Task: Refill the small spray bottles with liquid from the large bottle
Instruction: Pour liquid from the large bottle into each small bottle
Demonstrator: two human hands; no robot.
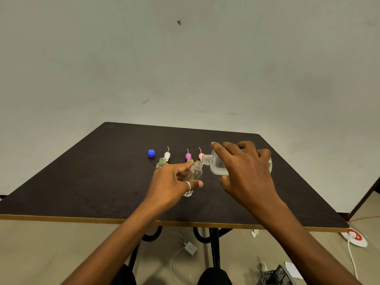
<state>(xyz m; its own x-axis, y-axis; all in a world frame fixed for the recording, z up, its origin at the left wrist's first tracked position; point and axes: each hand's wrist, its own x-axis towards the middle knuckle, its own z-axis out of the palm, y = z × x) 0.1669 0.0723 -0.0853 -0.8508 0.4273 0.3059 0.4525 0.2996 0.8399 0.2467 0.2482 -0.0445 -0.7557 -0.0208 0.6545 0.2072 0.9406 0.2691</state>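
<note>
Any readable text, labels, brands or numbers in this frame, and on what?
None can be read.
On the large bottle, in the right hand: no label in view.
On the small bottle, in the left hand: no print in view.
On the white floor disc: red mark, too blurred to read.

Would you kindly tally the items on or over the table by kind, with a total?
Small bottles: 3, one held by the left hand
Spray tops: 3 (white, purple, pink)
Large bottle: 1, held by the right hand
Blue cap: 1
Total: 8
</note>
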